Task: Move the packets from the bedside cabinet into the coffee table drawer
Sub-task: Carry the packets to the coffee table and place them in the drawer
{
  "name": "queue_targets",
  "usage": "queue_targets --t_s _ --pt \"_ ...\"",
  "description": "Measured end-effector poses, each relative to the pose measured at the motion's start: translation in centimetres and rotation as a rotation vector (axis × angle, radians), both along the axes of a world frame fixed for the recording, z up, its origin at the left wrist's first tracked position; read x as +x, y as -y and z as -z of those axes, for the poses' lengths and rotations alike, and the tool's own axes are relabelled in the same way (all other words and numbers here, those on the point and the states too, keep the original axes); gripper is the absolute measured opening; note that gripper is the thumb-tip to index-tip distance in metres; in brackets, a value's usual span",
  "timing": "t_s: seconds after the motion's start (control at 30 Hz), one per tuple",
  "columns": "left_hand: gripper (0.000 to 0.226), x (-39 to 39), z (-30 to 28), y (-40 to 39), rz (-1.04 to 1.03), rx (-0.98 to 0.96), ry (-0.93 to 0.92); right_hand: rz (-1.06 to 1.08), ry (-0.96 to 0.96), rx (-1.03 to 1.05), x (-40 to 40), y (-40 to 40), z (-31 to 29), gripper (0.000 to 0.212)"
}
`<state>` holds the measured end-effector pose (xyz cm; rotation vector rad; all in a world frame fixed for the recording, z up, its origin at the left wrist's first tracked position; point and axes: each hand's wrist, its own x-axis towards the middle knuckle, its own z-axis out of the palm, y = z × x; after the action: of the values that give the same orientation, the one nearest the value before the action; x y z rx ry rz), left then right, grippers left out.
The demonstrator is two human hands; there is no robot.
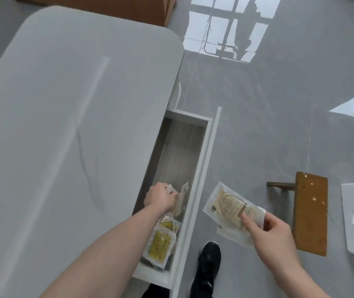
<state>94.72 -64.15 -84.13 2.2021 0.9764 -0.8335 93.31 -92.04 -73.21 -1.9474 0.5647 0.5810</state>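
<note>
Pinched in the left hand (161, 197), one packet (181, 198) hangs inside the open drawer (204, 168), above the packets (160, 244) already lying at its near end. Right hand (268, 231) grips more packets (227, 206) by their near edge, outside the drawer front. They look light, limp and slick: best held at an edge seam.

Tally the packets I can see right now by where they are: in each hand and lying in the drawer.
Left hand, over the drawer: 1 packet
Right hand: at least 2 packets, overlapping
Lying in drawer: at least 2 yellow packets, partly hidden
Total: at least 5
</note>
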Motion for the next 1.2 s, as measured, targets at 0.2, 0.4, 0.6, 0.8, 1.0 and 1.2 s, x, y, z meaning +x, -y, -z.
queue_targets --t_s 0.2,0.4,0.6,0.8,1.0,1.2 --pt "0.016 -1.3 -0.3 -1.0 -0.029 0.171 0.123 0.015 -0.035 0.017 -0.3 0.3 1.1 0.004" --pt "0.024 -1.6 -1.1 -0.3 -0.354 -0.075 0.431 0.030 -0.050 0.068 -0.1 0.2 1.1 0.007" --pt "0.020 0.1 -0.3 1.5 -0.815 -0.377 0.473 0.051 -0.060 0.110 0.4 0.4 1.6 0.008" --pt "0.016 0.2 2.3 3.6 -0.860 -0.425 0.353 0.065 -0.079 0.116 0.5 0.6 2.6 0.007" --pt "0.028 -1.0 5.3 2.7 -0.870 -0.238 0.245 0.076 -0.104 0.123 0.9 0.7 3.6 0.007" --pt "0.013 -1.3 7.0 0.9 -0.926 -0.243 0.242 0.076 -0.113 0.151 1.5 0.0 4.1 0.007"
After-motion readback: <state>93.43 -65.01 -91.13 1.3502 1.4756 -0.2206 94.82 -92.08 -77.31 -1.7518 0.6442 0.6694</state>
